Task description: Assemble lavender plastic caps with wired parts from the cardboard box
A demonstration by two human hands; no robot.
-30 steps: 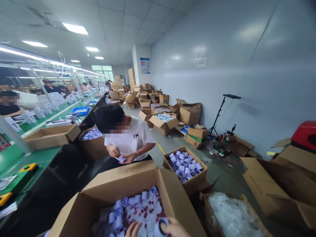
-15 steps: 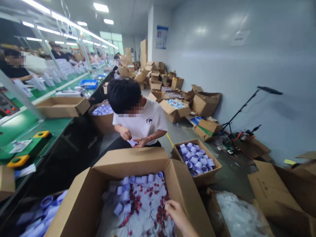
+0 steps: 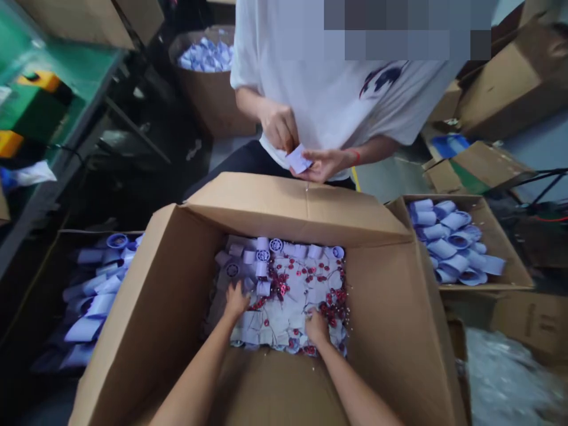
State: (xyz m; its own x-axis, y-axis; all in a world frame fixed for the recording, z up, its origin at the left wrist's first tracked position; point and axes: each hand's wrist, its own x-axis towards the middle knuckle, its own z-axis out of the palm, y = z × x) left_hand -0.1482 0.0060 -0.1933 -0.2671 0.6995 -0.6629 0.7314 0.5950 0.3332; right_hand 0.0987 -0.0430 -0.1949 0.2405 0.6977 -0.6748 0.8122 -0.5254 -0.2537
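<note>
Backdrop: cluttered workshop, green bench (image 3: 86,112) off left
Carton (image 3: 384,307): lilac cylinders (image 3: 263,288) toward the back left, red beads (image 3: 328,310) scattered over white bits (image 3: 284,318)
Left hand (image 3: 237,302): fingers slightly spread beside the cylinders
Right hand (image 3: 316,326): fingers half-curled by the beads
Grip: kinda blurry, can't tell if either's got anything

Cardboard box (image 3: 386,307) holds lilac cylinders (image 3: 263,289); red beads (image 3: 283,290) too.
</note>
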